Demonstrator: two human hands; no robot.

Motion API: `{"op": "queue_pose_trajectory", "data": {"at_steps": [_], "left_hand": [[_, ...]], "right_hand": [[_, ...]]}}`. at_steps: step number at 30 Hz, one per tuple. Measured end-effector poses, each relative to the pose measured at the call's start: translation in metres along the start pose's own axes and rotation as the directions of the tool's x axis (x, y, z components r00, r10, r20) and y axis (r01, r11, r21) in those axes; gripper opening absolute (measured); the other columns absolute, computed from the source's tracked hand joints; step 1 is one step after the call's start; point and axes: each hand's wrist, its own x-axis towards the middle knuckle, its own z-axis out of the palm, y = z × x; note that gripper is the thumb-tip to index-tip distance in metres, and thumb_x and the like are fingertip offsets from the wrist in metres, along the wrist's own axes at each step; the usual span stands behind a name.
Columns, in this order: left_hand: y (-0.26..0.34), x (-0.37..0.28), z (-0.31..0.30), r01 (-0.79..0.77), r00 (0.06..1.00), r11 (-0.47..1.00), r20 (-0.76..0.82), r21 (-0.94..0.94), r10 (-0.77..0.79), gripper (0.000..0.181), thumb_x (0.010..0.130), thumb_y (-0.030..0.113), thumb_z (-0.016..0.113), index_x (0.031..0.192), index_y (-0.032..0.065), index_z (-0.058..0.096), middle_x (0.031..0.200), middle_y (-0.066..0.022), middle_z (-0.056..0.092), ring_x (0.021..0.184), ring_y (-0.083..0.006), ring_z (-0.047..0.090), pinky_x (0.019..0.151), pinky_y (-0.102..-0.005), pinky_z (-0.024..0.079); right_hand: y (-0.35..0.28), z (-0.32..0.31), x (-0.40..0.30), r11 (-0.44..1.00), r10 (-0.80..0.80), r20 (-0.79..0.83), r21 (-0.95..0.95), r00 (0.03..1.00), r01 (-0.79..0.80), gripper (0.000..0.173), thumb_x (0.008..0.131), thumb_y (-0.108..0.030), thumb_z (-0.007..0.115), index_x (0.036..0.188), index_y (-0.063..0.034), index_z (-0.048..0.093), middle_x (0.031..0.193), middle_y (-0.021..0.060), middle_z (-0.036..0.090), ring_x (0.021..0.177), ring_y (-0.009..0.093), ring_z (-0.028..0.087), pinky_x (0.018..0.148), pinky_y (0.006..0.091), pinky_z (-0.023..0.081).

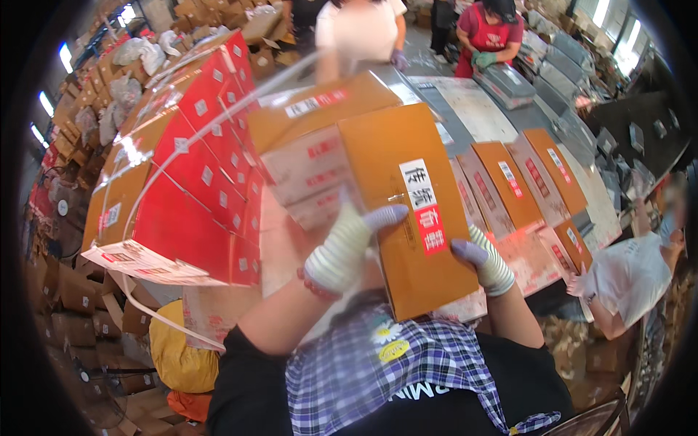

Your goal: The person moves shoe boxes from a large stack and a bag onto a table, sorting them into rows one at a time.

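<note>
A brown cardboard box point(420, 218) with a printed label is held up in front of my chest. My left hand point(349, 245), in a striped glove, is at its left edge with the thumb on the top face. On the opposite side my right hand point(485, 259), gloved the same way, grips the edge, its thumb on the face and its fingers hidden. Behind and left of the held box stands a stack of similar boxes point(311, 180), slightly blurred. A translucent plastic strap point(218, 122) curves across the view at the left.
A large strapped bundle of red-sided boxes point(202, 174) fills the left. More brown boxes point(510, 185) stand on the worktable point(491, 114) at right. Co-workers stand across the table and at the right edge, one touching a small box point(570, 245). A yellow bag point(182, 349) lies lower left.
</note>
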Motion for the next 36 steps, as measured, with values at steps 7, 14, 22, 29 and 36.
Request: {"op": "queue_pose_trajectory", "data": {"at_steps": [7,14,22,29,36], "left_hand": [[-0.076,-0.002,0.029,0.353,0.924,0.927,-0.201,0.127,-0.324,0.101,0.076,0.006,0.076,0.155,0.0118,0.013,0.102,-0.0077,0.066,0.084,-0.0184,0.066,0.068,-0.0316,0.051],[-0.103,-0.003,0.008,0.360,0.920,0.921,-0.217,0.147,-0.325,0.125,0.072,0.000,0.076,0.162,0.0164,-0.009,0.111,-0.0115,0.060,0.085,-0.0204,0.067,0.072,-0.0389,0.055],[-0.135,0.010,-0.028,0.313,0.941,0.919,-0.051,-0.240,-0.334,0.087,0.077,0.001,0.063,0.156,0.0145,0.028,0.121,-0.0114,0.064,0.095,-0.0225,0.068,0.069,-0.0352,0.059],[-0.153,0.018,-0.043,0.185,0.978,0.942,-0.043,-0.280,-0.205,0.079,0.073,0.001,0.065,0.148,0.0032,0.042,0.133,-0.0132,0.061,0.113,-0.0274,0.066,0.085,-0.0390,0.063],[-0.133,0.018,-0.020,0.081,0.993,0.980,-0.069,-0.183,-0.095,0.078,0.074,0.004,0.070,0.147,0.0012,0.042,0.131,-0.0151,0.062,0.109,-0.0283,0.068,0.085,-0.0411,0.063]], "right_hand": [[0.021,0.024,-0.013,0.142,-0.346,-0.276,-0.960,0.897,-0.241,0.094,0.078,-0.028,0.079,0.154,0.0001,0.030,0.156,0.0272,0.033,0.146,0.044,0.031,0.118,0.0506,0.029],[0.044,-0.029,0.003,0.319,-0.272,-0.195,-0.942,0.943,-0.103,0.112,0.069,-0.027,0.084,0.158,-0.0064,0.020,0.163,0.0269,0.020,0.151,0.048,0.017,0.119,0.0623,0.018],[0.038,-0.023,0.018,0.114,-0.272,-0.047,-0.993,0.961,-0.016,0.103,0.075,-0.037,0.077,0.156,-0.0028,0.025,0.162,0.0278,0.024,0.151,0.049,0.019,0.119,0.0645,0.014],[0.018,-0.031,0.043,0.071,-0.101,0.007,-0.997,0.995,0.014,0.109,0.073,-0.055,0.079,0.153,0.0004,0.030,0.160,0.0295,0.027,0.150,0.050,0.020,0.119,0.0636,0.015],[0.014,-0.040,0.057,0.065,-0.191,0.135,-0.987,0.972,0.149,0.096,0.076,-0.048,0.074,0.151,-0.0022,0.035,0.156,0.0315,0.032,0.148,0.052,0.024,0.117,0.0690,0.016]]}}
